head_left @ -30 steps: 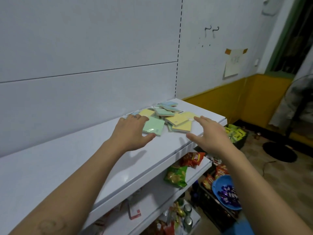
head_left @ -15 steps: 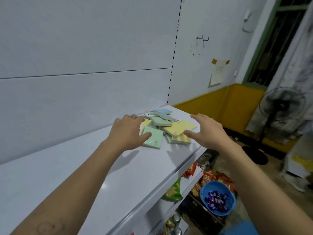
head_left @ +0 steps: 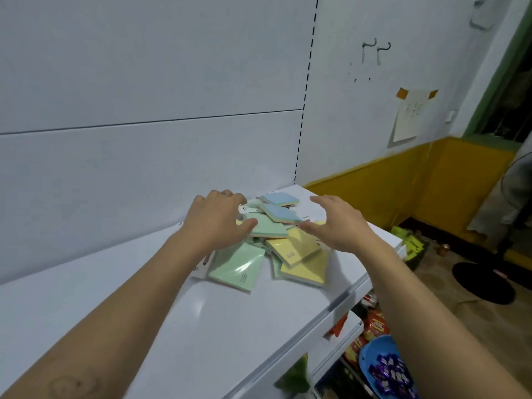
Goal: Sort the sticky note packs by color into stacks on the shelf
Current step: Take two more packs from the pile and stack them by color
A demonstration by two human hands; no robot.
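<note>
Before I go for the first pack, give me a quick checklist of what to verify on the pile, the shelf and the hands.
1. Hands free: ok. The left hand lies open over the pile, the right hand is open at its right side; neither visibly grips a pack.
2. Colors separated: not ok. The green pack, yellow pack and blue pack overlap in one heap.
3. Space for stacks: ok. Bare shelf lies on the near side.
4. Packs fully on the shelf: ok. None overhangs the front edge.
5. Number of packs: cannot tell. Some are covered.
</note>
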